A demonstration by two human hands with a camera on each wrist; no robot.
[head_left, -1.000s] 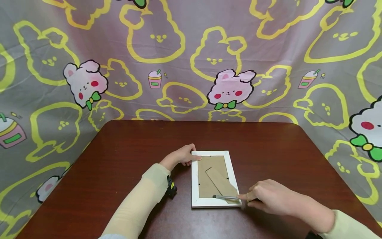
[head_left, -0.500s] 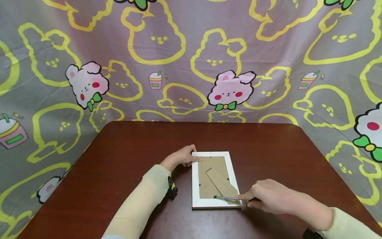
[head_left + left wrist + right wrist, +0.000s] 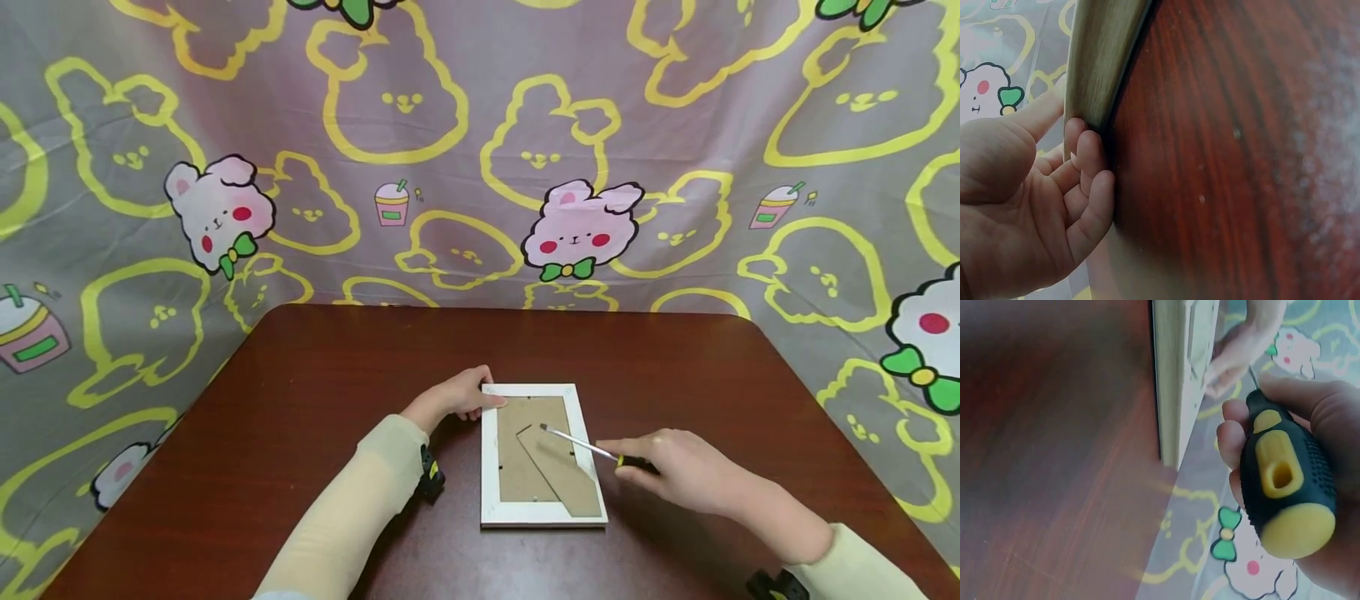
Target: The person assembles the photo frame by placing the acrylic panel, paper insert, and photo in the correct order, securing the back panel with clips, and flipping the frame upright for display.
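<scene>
A white picture frame (image 3: 491,450) lies back side up on the table, its brown backing board (image 3: 517,475) and slanted stand flap (image 3: 570,483) showing. Small dark tabs sit along the board's edges. My left hand (image 3: 461,393) holds the frame's upper left corner, thumb on top and fingers curled against the side; the left wrist view shows these fingers (image 3: 1091,156) at the frame's edge. In my right hand (image 3: 678,467) is a screwdriver with a black and yellow handle (image 3: 1288,475). Its metal shaft (image 3: 577,440) points left over the board, tip near the top of the flap.
The dark red-brown wooden table (image 3: 360,358) extends around the frame on all sides. Behind it and at both sides hangs a grey-pink curtain (image 3: 450,108) with cartoon rabbits.
The screwdriver tip has moved from the board's lower edge up and away to over the flap's top, the right hand tilting with it. The left hand and frame stay in place.
</scene>
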